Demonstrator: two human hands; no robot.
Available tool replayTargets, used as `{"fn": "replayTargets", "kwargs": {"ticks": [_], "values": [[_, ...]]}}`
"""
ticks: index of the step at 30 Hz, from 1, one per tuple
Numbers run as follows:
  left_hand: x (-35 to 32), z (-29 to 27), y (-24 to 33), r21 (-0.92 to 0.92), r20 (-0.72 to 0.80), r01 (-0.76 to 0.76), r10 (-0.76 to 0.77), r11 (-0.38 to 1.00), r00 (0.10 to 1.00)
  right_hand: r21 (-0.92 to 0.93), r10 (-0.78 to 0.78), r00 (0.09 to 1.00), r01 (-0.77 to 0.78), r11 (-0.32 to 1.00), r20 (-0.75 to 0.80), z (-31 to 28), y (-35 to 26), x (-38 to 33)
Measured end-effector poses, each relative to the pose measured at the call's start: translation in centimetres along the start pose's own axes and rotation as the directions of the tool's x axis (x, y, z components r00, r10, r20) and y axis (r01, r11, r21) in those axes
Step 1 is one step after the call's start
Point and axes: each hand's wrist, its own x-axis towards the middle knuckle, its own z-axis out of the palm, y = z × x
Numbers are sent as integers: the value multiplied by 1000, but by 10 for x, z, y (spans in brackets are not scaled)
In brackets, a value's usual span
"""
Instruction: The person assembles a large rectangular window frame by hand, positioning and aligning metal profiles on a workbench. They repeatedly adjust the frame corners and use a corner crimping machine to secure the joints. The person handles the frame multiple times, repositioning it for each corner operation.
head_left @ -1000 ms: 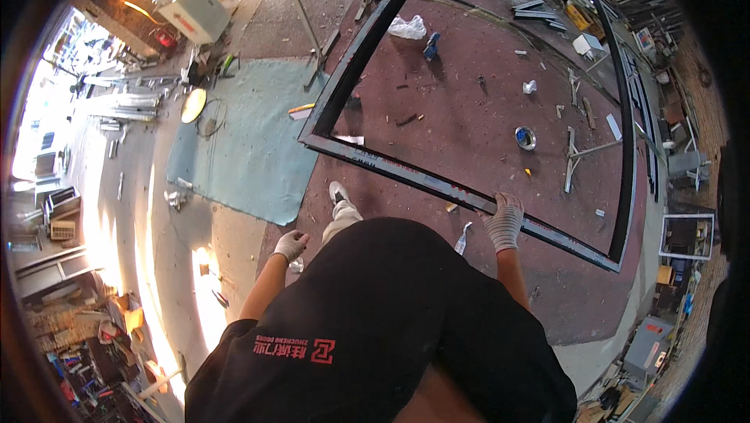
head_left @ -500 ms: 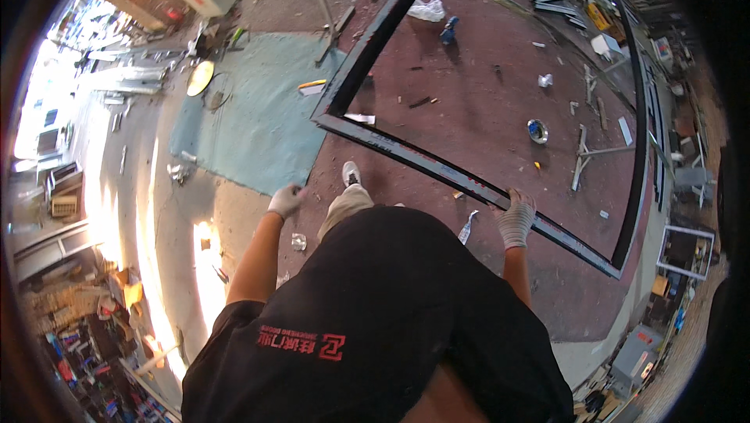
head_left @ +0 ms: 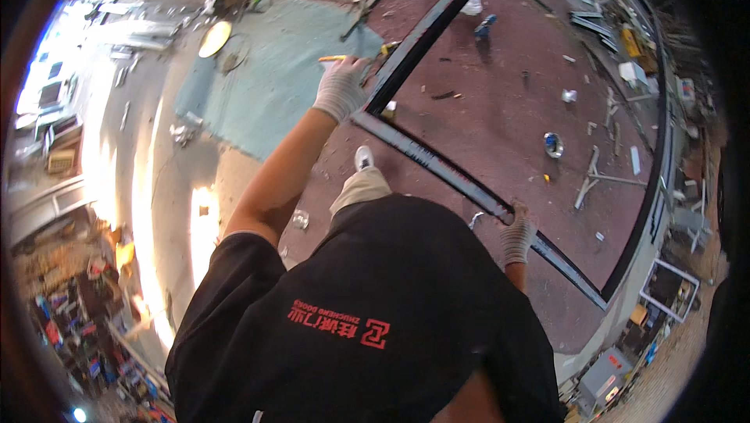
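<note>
A large rectangular metal frame [head_left: 437,164], dark inside with grey faces, stands tilted in front of me and extends beyond the top of the view. My right hand [head_left: 517,234], in a pale knit glove with bare fingertips, is closed around its near rail. Stretched forward, my left hand [head_left: 341,90] wears a similar glove. Its fingers are apart at the outer edge of the frame's left rail, close to the near corner; their contact with the rail is hard to make out.
A blue-green mat [head_left: 254,83] covers floor to the left, with a yellow disc [head_left: 215,39] by it. Through the frame, a tape roll [head_left: 553,145], a blue tool [head_left: 484,27] and metal offcuts [head_left: 594,177] lie on reddish floor. A small white frame [head_left: 669,290] lies right.
My left hand has swung forward from beside my leg to the frame's left rail. My right hand keeps its hold on the near rail. The view has shifted slightly.
</note>
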Motion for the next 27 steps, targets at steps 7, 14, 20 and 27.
{"fn": "replayTargets", "kwargs": {"ticks": [7, 14, 20, 27], "values": [[50, 60, 10, -254, 256, 160, -93, 954, 962, -88, 119, 986, -109, 990, 119, -20, -16, 9], [86, 151, -36, -387, 528, 461, -218, 798, 821, -33, 245, 965, -243, 970, 93, -11, -50, 9], [112, 131, -17, -638, 709, 725, -170, 258, 684, -24, 288, 952, -287, 958, 103, -23, -65, 9], [111, 145, -24, -714, 574, 595, -178, 370, 799, 47, 296, 952, -300, 953, 71, -28, -26, -11]]}}
